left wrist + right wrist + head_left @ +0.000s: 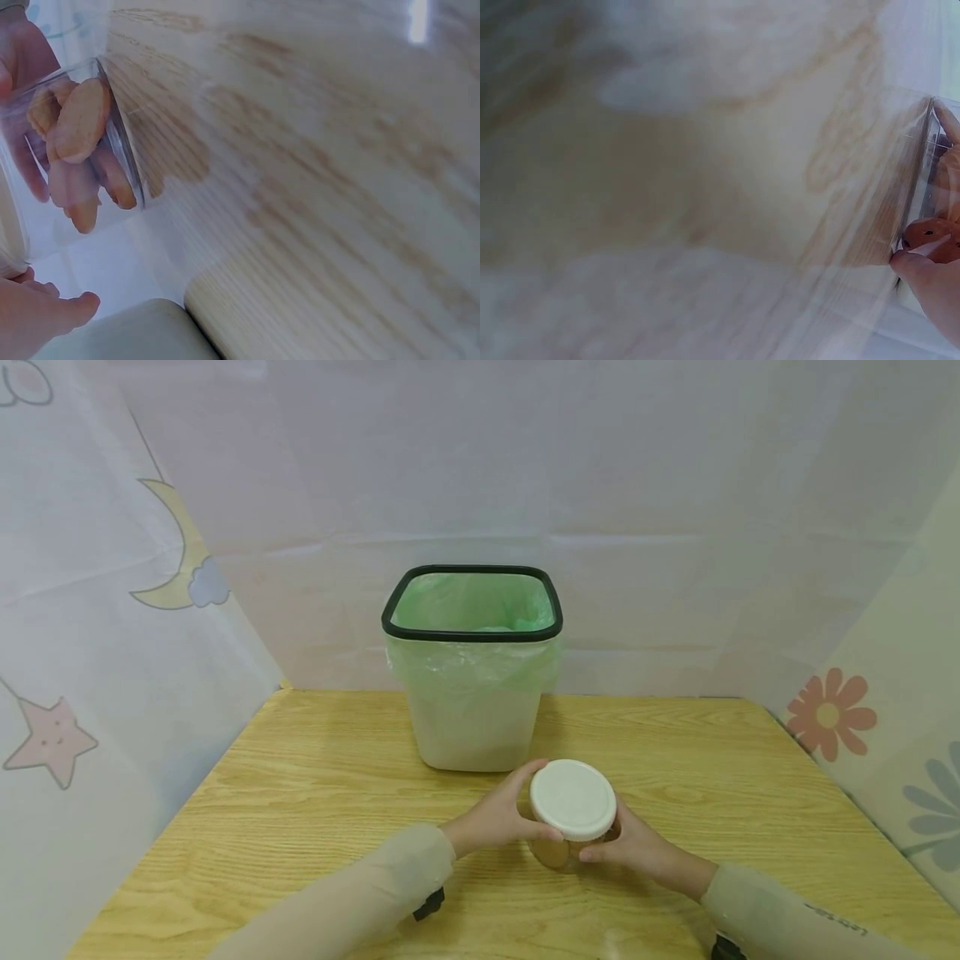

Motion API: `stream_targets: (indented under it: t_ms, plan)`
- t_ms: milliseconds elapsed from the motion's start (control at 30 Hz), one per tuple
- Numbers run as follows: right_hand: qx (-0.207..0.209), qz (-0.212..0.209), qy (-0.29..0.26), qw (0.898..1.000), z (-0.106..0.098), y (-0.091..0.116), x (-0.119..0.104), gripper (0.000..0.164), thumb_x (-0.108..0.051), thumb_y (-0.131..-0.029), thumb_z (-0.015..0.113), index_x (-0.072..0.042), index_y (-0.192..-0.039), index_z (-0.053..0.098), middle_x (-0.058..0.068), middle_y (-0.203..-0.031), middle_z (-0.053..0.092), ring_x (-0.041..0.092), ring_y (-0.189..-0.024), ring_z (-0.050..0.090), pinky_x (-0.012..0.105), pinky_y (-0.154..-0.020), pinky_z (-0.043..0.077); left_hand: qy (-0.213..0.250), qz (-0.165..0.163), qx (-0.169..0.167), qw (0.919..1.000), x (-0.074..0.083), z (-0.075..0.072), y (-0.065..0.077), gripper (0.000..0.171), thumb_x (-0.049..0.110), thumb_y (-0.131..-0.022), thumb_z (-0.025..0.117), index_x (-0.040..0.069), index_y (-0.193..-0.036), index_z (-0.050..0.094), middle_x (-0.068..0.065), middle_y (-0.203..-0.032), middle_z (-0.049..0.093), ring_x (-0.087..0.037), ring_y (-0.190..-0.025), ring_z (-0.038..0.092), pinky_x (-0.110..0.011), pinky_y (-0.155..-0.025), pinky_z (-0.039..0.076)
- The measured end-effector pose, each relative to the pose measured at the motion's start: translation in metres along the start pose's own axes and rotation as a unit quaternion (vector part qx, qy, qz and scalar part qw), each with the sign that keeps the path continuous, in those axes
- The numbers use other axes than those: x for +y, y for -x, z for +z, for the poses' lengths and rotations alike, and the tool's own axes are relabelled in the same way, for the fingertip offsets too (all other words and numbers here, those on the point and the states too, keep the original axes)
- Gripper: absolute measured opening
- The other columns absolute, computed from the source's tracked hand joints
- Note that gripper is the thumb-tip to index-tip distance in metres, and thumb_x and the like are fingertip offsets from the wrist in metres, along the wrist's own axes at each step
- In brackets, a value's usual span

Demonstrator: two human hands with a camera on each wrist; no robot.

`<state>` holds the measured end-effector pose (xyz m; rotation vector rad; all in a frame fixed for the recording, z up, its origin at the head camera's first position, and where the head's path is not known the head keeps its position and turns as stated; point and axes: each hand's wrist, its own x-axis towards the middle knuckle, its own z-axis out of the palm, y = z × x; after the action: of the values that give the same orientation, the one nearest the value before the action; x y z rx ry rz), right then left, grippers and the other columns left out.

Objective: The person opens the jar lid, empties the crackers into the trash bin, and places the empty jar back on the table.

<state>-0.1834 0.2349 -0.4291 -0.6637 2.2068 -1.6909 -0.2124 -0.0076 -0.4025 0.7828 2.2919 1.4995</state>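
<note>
1. Pale cloth [637, 460] covers the back and the sides, printed with a moon [174, 556], a star [51, 741] and flowers [827, 716].
2. Below it is a wooden table [285, 810]; its far edge meets the cloth.
3. Near the middle of this far edge stands a bin [472, 727], having a black rim [472, 636] and a greenish bag [427, 602] inside.
4. One clear jar [551, 854] is nearer to the viewer than the bin, a little to its right, well away from the table's side edges (whether its base touches the wood, I cannot tell).
5. Brown pieces [81, 120] lie in the jar, and the white lid [573, 799] sits on top.
6. With the left hand [495, 817], the person holds the jar at its lid, thumb and fingers spread around the edge.
7. With the right hand [647, 857], the jar's opposite side is gripped, thumb in front, also spread as wide as the jar needs.
8. Both sleeves [360, 893] are light-coloured.
</note>
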Motion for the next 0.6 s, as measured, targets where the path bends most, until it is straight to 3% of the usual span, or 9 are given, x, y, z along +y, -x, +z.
stream_targets:
  t_ms: [300, 600]
  plan:
    - [0.004, 0.013, 0.001, 1.0, 0.0003, 0.0008, -0.0011, 0.102, -0.011, -0.083, 0.077, 0.006, -0.15, 0.002, 0.033, -0.145, 0.025, 0.046, -0.126, 0.037, 0.042, -0.095, 0.039, -0.004, 0.001, 0.019, 0.9998, 0.0002, 0.0043, 0.0031, 0.096, 0.022, -0.078, 0.084, 0.011, -0.153, 0.026, -0.006, -0.155, 0.029, -0.026, -0.142, 0.026, -0.053, -0.112, 0.024]
    - [0.004, 0.021, -0.001, 1.0, 0.0002, 0.0008, -0.0028, 0.104, -0.011, -0.084, 0.077, 0.006, -0.15, 0.0, 0.034, -0.146, 0.022, 0.05, -0.128, 0.033, 0.052, -0.099, 0.038, -0.002, -0.011, 0.036, 0.9993, 0.0031, 0.0077, 0.0059, 0.095, 0.022, -0.078, 0.084, 0.012, -0.153, 0.026, -0.007, -0.155, 0.029, -0.028, -0.142, 0.026, -0.054, -0.111, 0.025]
